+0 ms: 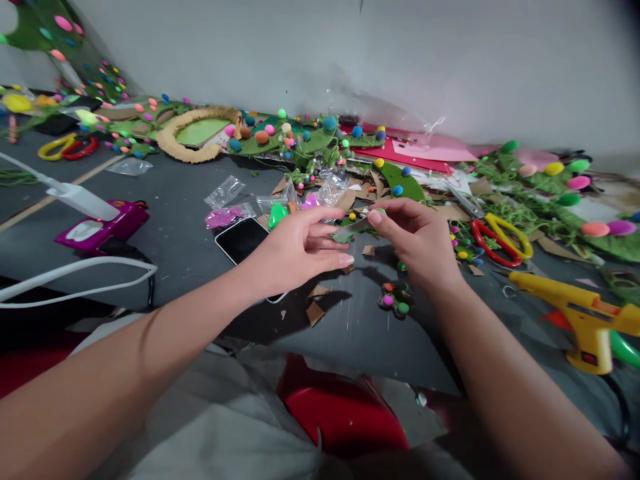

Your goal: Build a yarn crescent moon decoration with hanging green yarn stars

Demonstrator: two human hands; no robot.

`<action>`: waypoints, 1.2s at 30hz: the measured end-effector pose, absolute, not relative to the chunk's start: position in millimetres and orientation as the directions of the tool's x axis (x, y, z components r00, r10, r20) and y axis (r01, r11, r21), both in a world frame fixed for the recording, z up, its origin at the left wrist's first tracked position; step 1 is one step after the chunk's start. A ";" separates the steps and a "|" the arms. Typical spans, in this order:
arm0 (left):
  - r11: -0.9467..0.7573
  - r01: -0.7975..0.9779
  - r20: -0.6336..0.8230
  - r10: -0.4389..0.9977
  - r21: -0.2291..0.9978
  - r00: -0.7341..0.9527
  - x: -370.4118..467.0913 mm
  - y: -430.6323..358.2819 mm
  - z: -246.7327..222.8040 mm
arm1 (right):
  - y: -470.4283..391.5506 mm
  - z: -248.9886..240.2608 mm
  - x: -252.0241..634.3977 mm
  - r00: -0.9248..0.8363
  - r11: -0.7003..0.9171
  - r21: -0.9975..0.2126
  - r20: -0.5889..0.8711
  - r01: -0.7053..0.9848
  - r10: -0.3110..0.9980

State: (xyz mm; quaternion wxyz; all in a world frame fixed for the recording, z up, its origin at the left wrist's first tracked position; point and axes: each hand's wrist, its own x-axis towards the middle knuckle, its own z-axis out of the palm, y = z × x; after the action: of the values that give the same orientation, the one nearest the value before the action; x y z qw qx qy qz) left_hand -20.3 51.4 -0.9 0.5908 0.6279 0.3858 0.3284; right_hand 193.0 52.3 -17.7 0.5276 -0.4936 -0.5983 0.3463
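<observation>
My right hand [420,243] pinches a thin, pale grey-green strip [354,229] between thumb and fingers. The strip points left, and its far end reaches the fingers of my left hand [305,247]. That hand has its fingers stretched out and its thumb apart; whether it touches the strip I cannot tell. Beneath my left wrist lies a dark-screened phone [243,239], partly covered. Below the hands, a small cluster of coloured pompoms [395,300] rests on the dark grey table [345,333], near cardboard scraps [315,313].
A yellow glue gun [575,307] lies at the right, near red-and-yellow scissors [500,240]. Green leaf shapes with pompoms [310,143] and a tan ring [183,137] line the wall. At left are a purple device [103,227], a white cable [75,280] and more scissors [67,148].
</observation>
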 end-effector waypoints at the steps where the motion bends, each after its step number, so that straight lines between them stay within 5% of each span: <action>1: 0.013 0.080 -0.051 0.867 0.997 0.496 -19.4 50.8 -1.1 | 51.4 -17.9 191.8 0.007 0.280 -0.937 0.288 0.209 0.958; 10: -0.005 0.101 -0.040 0.894 0.995 0.445 -17.6 48.6 1.1 | 42.7 -23.1 168.4 -0.167 0.265 -0.940 0.232 0.217 0.958; 15: -0.155 0.218 0.052 0.907 0.963 0.417 -20.6 51.3 2.4 | 47.3 -17.4 181.7 -0.040 0.258 -0.930 0.256 0.261 0.966; 19: -0.076 0.156 -0.002 0.894 0.985 0.448 -22.4 51.5 2.1 | 52.2 -16.5 193.9 0.066 0.248 -0.924 0.278 0.290 0.958; 24: 0.011 0.067 -0.044 0.857 0.998 0.514 -20.7 50.4 0.4 | 48.4 -19.6 184.7 -0.106 0.253 -0.941 0.235 0.224 0.966; 29: -0.093 0.122 0.022 0.872 0.988 0.488 -20.5 50.3 -1.6 | 42.5 -21.6 169.3 -0.240 0.308 -0.924 0.253 0.227 0.937; 36: -0.162 0.211 0.035 0.863 0.964 0.505 -23.7 50.6 0.4 | 52.2 -18.3 189.8 0.024 0.258 -0.918 0.278 0.302 0.960</action>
State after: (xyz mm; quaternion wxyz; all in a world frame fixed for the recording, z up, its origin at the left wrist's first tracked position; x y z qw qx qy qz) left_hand -23.7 50.6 0.4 0.5192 0.6949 0.3864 0.3135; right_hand 189.8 52.2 -18.3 0.4998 -0.5122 -0.6160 0.3293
